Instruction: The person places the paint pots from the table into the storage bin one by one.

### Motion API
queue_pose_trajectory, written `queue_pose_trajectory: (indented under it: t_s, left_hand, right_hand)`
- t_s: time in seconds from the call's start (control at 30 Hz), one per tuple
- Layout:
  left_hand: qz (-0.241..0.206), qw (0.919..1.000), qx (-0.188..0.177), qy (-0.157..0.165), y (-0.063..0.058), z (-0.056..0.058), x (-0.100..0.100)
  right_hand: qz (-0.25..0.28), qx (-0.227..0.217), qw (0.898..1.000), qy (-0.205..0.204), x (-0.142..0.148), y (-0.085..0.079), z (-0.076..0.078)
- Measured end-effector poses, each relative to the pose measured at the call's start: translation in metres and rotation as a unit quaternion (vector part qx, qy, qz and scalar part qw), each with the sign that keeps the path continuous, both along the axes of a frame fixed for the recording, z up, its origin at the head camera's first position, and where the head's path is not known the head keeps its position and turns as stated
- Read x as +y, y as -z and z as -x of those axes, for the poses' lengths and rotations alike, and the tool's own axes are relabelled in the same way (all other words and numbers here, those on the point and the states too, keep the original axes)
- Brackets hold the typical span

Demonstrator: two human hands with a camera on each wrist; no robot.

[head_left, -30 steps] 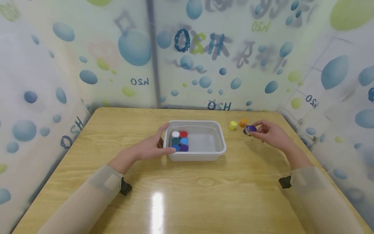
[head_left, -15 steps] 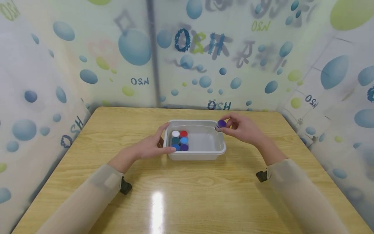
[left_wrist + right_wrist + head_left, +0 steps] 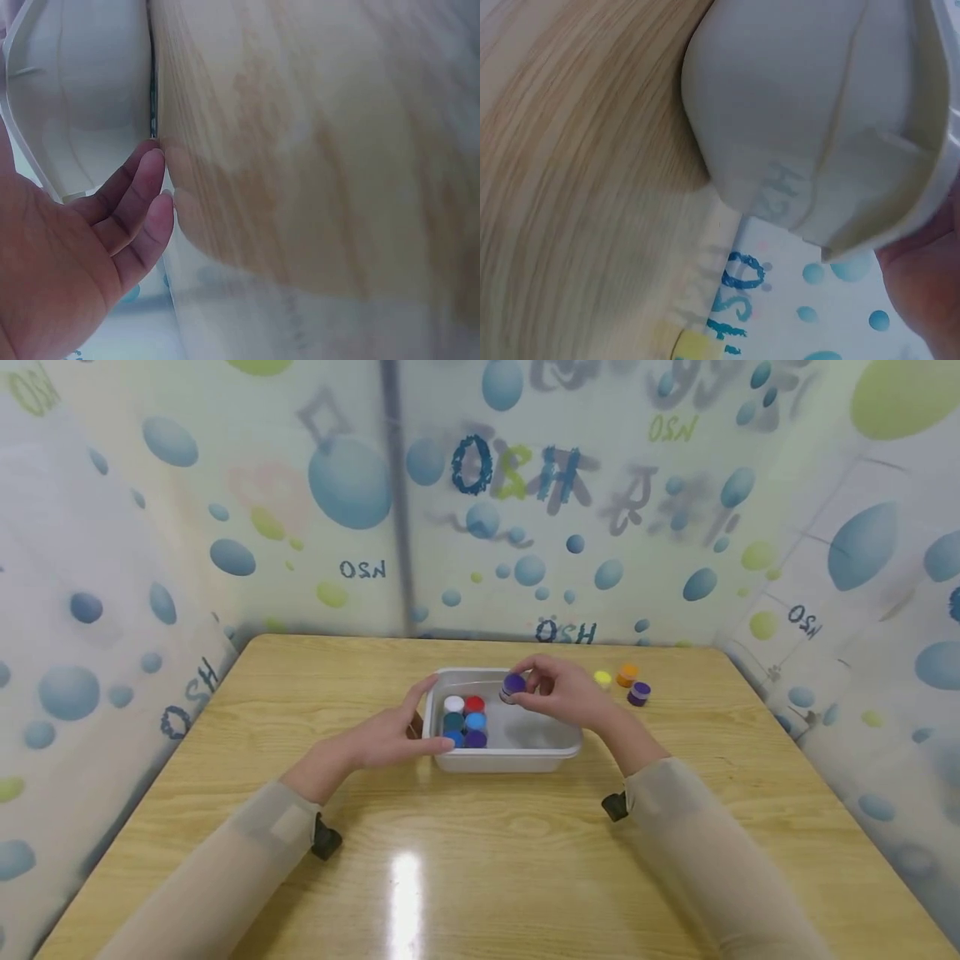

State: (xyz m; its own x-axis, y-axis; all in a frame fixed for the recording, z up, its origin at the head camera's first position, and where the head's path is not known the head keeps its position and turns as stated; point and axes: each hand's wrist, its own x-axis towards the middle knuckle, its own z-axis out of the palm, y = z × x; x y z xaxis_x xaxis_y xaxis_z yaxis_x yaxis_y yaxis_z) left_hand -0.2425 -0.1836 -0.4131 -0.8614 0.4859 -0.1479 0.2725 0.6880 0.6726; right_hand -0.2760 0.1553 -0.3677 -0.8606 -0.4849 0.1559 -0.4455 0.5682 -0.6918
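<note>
one purple pot [image 3: 513, 684], grip of right hand [image 3: 561, 693] pinching it, best lowered level beside red pot [image 3: 474, 703]; left hand [image 3: 381, 737], unclenched, touches bin [image 3: 510, 752].

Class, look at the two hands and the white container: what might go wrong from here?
The right hand pinches a purple-lidded jar above the container, so the jar might slip and drop in.
The red-lidded jar stands near that spot inside; a careless lowering could bump it.
The yellow-lidded jar on the table is partly hidden behind the right hand, so it could get knocked when the hand pulls back.
</note>
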Motion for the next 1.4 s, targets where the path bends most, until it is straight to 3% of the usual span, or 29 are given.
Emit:
queue_pose_trajectory:
  t_s: [0.27, 0.6, 0.83, 1.1, 1.4]
  left_hand:
    - [0.002, 1.0, -0.007, 0.0, 0.0, 0.0, 0.003]
    - [0.002, 1.0, -0.009, 0.0, -0.001, 0.0, 0.003]
    - [0.01, 0.9999, -0.006, 0.0, -0.003, 0.001, 0.003]
    - [0.006, 0.9999, -0.014, -0.003, -0.004, 0.0, 0.002]
    - [0.008, 0.9998, -0.018, 0.0, -0.002, 0.002, 0.004]
  right_hand:
    - [-0.027, 0.004, 1.0, 0.003, -0.012, 0.006, 0.01]
    - [-0.038, -0.052, 0.998, 0.006, -0.017, 0.016, 0.019]
    - [-0.089, -0.078, 0.993, 0.005, -0.018, 0.016, 0.021]
    - [-0.182, -0.06, 0.982, -0.001, -0.025, 0.018, 0.025]
    - [-0.228, -0.055, 0.972, 0.004, -0.027, 0.018, 0.023]
